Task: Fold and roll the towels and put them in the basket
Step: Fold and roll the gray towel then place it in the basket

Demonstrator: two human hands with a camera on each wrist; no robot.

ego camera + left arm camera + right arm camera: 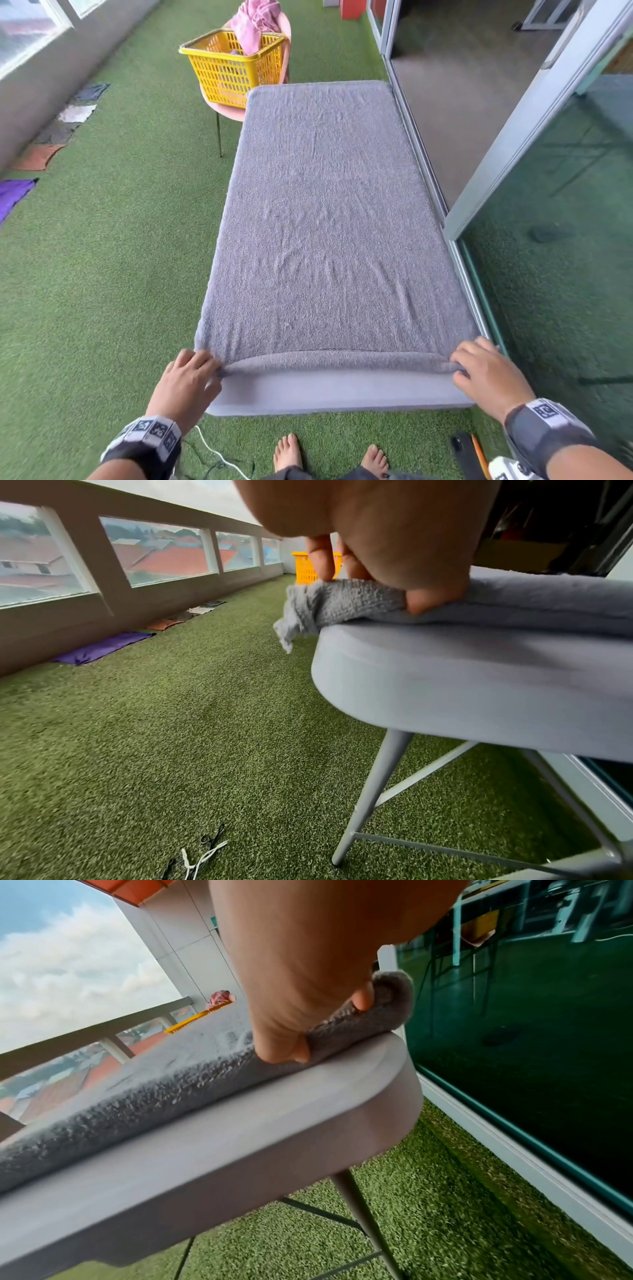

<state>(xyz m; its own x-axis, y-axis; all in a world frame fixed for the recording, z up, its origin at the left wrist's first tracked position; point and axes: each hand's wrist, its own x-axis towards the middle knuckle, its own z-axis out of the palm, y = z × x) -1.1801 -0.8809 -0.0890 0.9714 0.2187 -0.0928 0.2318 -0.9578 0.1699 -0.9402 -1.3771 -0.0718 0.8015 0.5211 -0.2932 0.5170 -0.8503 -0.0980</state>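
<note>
A grey towel (322, 219) lies spread flat along a grey folding table (339, 394), covering nearly all of its top. Its near edge is turned over into a thin first roll (335, 361). My left hand (191, 373) pinches the roll's left end (346, 601) between thumb and fingers. My right hand (486, 370) pinches the right end (359, 1018) the same way. A yellow plastic basket (233, 65) stands on a pink chair beyond the table's far left corner, with a pink towel (255, 20) hanging over the chair back.
Green artificial turf (102, 274) covers the floor. Several cloths (37, 156) lie along the left wall. A glass sliding door (555, 240) runs close along the table's right side. A phone (462, 452), a pencil and cables lie by my bare feet (287, 452).
</note>
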